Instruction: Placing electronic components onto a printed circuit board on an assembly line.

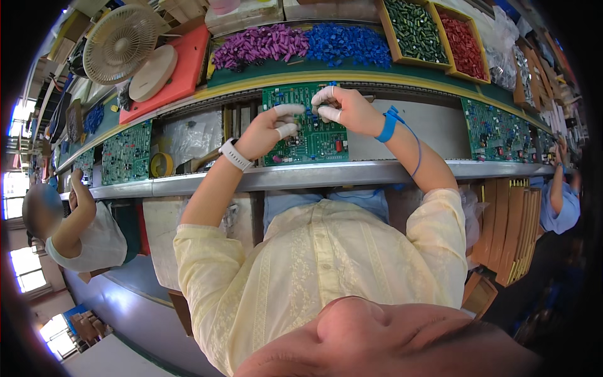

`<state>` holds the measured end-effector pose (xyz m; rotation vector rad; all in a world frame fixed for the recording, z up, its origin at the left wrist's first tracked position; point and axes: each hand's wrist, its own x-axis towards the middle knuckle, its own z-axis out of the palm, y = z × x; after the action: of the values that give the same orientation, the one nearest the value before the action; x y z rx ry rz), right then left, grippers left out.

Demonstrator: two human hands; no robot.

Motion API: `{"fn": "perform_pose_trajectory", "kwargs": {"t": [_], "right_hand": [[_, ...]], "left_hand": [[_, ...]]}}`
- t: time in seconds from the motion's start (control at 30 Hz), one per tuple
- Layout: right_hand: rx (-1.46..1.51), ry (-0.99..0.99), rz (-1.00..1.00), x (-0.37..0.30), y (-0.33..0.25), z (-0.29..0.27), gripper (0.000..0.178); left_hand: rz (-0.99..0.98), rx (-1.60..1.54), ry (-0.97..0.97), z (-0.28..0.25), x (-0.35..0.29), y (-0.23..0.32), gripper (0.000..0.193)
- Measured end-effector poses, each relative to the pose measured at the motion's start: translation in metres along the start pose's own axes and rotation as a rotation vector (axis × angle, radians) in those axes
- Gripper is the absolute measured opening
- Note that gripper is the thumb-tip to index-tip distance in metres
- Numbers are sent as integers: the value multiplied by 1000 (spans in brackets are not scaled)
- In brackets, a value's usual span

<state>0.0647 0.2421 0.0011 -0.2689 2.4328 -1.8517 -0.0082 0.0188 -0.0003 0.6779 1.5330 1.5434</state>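
A green circuit board (317,141) with many small parts lies on the conveyor line in front of me. My left hand (270,129), with a white watch on its wrist and white finger cots, rests its spread fingertips on the board's left half. My right hand (345,110), with a blue wrist strap and coiled cord, hovers over the board's upper middle with its cot-covered fingertips drawn together. Whether a small part sits between them is too small to tell.
Piles of purple parts (260,44) and blue parts (348,43) lie behind the board, beside trays of green parts (414,28) and red parts (463,38). More boards wait left (125,154) and right (496,129). A fan (119,43) stands far left. Co-workers sit left (81,232) and right (559,201).
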Motion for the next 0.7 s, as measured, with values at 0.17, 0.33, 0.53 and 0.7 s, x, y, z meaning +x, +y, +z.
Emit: {"fn": "perform_pose_trajectory", "kwargs": {"t": [0.17, 0.33, 0.53, 0.7], "right_hand": [[-278, 135, -293, 0, 7, 16, 23], [-359, 107, -246, -1, 9, 20, 20], [-244, 133, -128, -5, 12, 24, 17], [-429, 120, -216, -3, 17, 23, 20]], "left_hand": [[36, 691, 221, -7, -18, 4, 23], [262, 889, 269, -3, -13, -10, 19], [139, 947, 273, 9, -4, -10, 19], [172, 959, 277, 10, -4, -10, 16]]}}
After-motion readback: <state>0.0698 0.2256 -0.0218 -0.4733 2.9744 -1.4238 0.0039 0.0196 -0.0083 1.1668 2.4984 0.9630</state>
